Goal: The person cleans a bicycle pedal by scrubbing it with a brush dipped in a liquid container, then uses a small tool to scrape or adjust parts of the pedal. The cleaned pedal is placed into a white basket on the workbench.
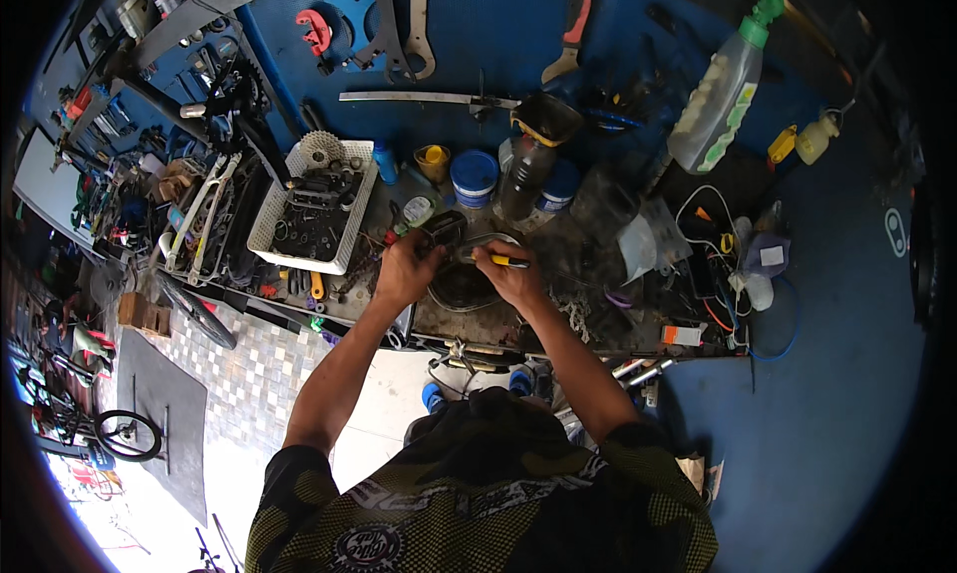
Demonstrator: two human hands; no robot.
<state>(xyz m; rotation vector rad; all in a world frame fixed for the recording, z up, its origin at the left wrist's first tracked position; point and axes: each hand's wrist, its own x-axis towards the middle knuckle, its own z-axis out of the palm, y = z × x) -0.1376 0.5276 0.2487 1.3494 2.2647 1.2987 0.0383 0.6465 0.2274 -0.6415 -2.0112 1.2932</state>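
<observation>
Over the workbench, my left hand (404, 274) is closed around a dark bike part (445, 230), whose exact kind I cannot make out. My right hand (512, 276) grips a slim tool with a yellow and black handle (508, 261); its working end points left toward the dark part and is too small to tell. Below and between both hands sits a round basin (464, 304) with a pale rim and a dark inside. A small pale green-labelled tub (418, 210) stands just beyond my left hand.
To the left stands a white basket (337, 265) of small parts and a cassette. Blue-lidded tubs (474, 177), a dark bottle (525, 179) and a yellow cup (433, 161) line the back. Cables (713, 239) and an orange-white box (684, 335) lie right. A spray bottle (720, 100) hangs above.
</observation>
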